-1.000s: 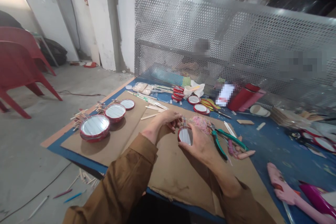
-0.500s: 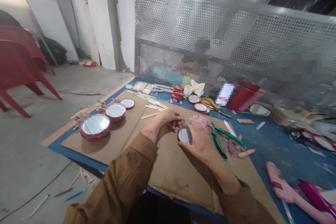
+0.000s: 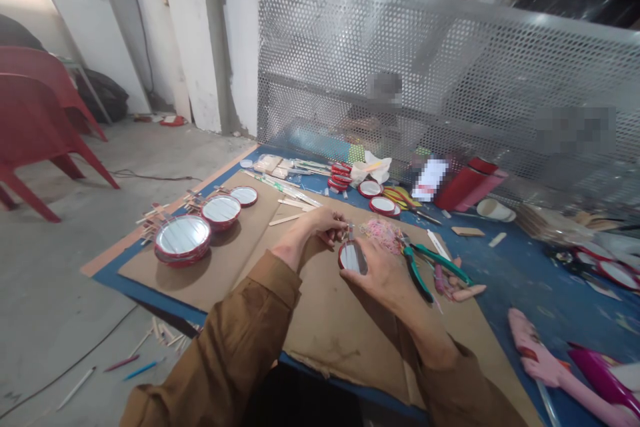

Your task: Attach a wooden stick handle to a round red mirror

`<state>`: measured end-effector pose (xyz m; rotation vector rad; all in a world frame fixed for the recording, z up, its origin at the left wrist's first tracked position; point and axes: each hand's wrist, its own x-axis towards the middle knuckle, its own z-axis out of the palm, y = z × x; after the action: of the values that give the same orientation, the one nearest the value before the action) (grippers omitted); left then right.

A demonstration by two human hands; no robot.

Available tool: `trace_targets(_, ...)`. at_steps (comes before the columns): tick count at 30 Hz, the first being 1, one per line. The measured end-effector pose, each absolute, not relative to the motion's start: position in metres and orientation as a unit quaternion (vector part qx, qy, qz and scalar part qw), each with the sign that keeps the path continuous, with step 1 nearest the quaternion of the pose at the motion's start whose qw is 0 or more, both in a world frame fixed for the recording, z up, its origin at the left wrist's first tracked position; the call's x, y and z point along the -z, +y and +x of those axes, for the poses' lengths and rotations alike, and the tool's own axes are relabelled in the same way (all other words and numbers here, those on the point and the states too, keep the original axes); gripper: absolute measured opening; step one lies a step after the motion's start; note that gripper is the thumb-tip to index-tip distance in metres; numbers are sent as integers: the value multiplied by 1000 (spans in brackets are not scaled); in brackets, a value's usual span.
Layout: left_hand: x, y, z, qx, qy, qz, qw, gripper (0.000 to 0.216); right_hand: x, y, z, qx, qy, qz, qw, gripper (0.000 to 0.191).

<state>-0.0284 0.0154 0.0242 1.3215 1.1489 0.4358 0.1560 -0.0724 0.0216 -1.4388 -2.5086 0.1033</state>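
Observation:
My right hand [image 3: 383, 270] is curled round the rim of a small toy banjo [image 3: 351, 258], a round piece with a red edge, a pale striped face and a short stick neck. At the neck end, the fingers of my left hand [image 3: 327, 225] are pinched together; fine detail there is too small to make out. Both hands are just above the brown cardboard [image 3: 325, 320]. Beside my right hand lie a tangle of pink rubber bands [image 3: 381, 233] and green-handled pliers [image 3: 417, 273]. To the left, larger toy banjos [image 3: 183, 237] rest in stacks with their stick necks pointing left.
Flat wooden sticks [image 3: 287, 217] lie beyond my left hand. A pink glue gun [image 3: 545, 353] is at the right on the blue table [image 3: 505, 267]. A perforated metal panel [image 3: 425, 53] stands behind, with people beyond it. Red chairs [image 3: 40, 127] are at the left.
The view has shifted very slightly. Both hands keep nearly the same position and grip on the toy banjo.

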Motion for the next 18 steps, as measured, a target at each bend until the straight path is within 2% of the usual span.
trace_targets(13, -33, 8, -29, -192, 507, 569, 619, 15, -20, -71, 156, -37, -859, -486, 156, 46)
trace_targets(15, -33, 3, -30, -212, 498, 549, 637, 25, -20, -67, 160, -47, -848, -484, 210, 49)
trace_targets(18, -28, -8, -32, -314, 468, 479, 673, 44, -21, -62, 168, -71, -775, -510, 366, 60)
